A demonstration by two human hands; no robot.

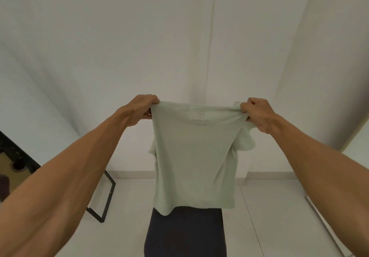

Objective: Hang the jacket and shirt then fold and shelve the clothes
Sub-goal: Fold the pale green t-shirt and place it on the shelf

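Observation:
A pale green T-shirt [194,156] hangs in the air in front of me, stretched by its shoulders, with a faint logo showing through below the collar. My left hand [142,109] grips the left shoulder corner. The right shoulder is bunched in the fingers of my right hand [257,114]. One sleeve hangs crumpled behind the shirt on the right. The hem reaches down to a dark navy surface [185,234], partly hidden by the shirt; I cannot tell what it is.
A black metal frame [106,196] with a shelf stands low at the left, holding dark items. White walls fill the view ahead and a white panel [327,56] stands at the right. The floor [269,216] is pale and tiled.

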